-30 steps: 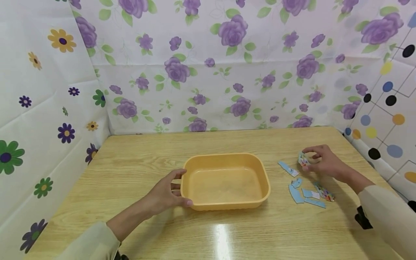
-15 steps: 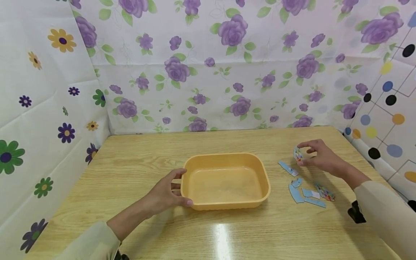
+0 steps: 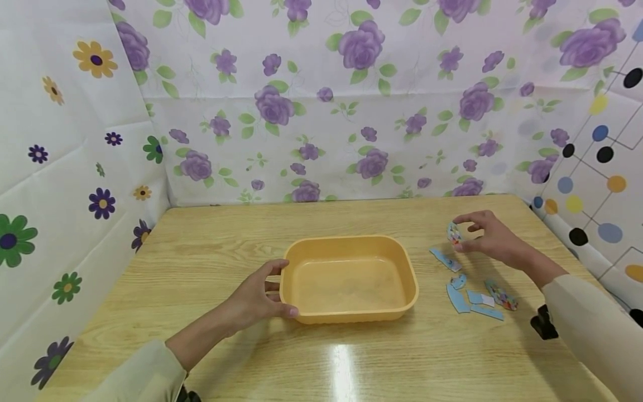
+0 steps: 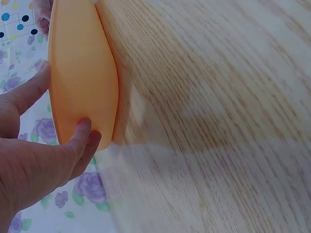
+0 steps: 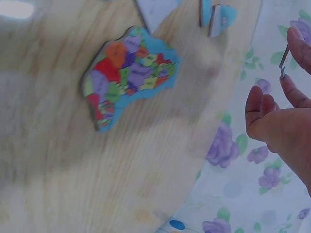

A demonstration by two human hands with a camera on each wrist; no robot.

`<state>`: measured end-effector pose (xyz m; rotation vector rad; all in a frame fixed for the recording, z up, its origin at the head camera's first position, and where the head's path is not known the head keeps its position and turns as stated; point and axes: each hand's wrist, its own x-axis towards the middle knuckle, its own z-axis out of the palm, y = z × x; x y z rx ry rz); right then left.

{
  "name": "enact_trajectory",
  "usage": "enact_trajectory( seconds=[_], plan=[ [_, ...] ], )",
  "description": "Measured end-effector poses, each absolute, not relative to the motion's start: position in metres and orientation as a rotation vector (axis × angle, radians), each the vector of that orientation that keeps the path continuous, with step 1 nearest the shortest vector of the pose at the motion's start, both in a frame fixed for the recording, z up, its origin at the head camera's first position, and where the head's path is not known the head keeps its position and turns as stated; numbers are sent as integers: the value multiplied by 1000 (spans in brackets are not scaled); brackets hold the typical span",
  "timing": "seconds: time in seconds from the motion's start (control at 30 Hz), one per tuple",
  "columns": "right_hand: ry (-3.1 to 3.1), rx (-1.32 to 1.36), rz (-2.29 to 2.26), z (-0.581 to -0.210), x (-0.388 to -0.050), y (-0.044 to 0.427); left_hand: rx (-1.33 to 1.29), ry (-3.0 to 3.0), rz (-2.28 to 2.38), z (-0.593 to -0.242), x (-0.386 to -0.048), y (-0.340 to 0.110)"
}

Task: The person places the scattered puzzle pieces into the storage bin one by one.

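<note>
A yellow-orange plastic basin (image 3: 351,319) stands on the table. My left hand (image 3: 246,301) holds its left end, the thumb on the front rim and fingers against the side; in the left wrist view, fingertips rest on the basin's outer wall (image 4: 82,73). At the right, my right hand (image 3: 494,240) pinches a colourful map puzzle piece (image 3: 454,231) between thumb and fingers, raised above the table and tilted up. The right wrist view shows that piece (image 5: 285,57) nearly edge-on. Another multicoloured map puzzle piece (image 5: 136,73) lies flat below the right hand.
Several mostly light-blue puzzle pieces (image 3: 456,299) lie loosely grouped right of the basin. One long blue piece (image 3: 445,259) lies closest to the basin's right side. Flower-printed cloth (image 3: 321,111) hangs behind the wooden table (image 3: 211,245), and patterned cloth lines both sides.
My right hand has moved left and slightly toward the back with the pinched map puzzle piece. The left hand and the basin have stayed in place.
</note>
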<state>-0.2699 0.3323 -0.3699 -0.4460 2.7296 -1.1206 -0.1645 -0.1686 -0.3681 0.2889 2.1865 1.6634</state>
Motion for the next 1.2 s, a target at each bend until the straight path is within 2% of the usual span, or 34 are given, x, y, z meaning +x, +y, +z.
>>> enact_trajectory(
  seconds=[1.2],
  plan=[
    [2655,-566,-1138,-330,-284,274,247,2220,1643,-364,-163,-166]
  ],
)
